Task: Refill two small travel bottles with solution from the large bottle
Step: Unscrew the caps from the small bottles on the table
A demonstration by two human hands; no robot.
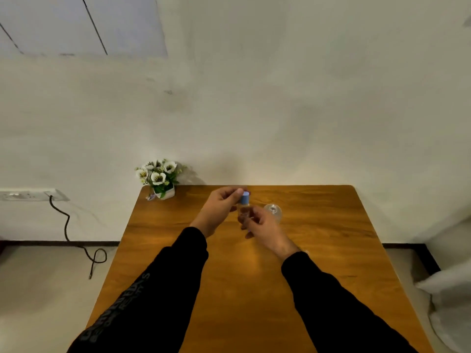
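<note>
A small clear bottle (242, 209) with a light blue cap (245, 198) is held upright above the far middle of the wooden table (229, 276). My left hand (221, 205) pinches the blue cap from the left with thumb and fingers. My right hand (257, 225) grips the bottle's clear body from below and hides most of it. Just to the right, a larger clear bottle (274, 212) stands on the table, partly behind my right hand. A second small bottle is not visible.
A small white pot of white flowers (159, 178) stands at the table's far left corner against the wall. A wall socket (28, 194) with a dark cable (67, 225) is on the left. White fabric (448, 289) lies at the right.
</note>
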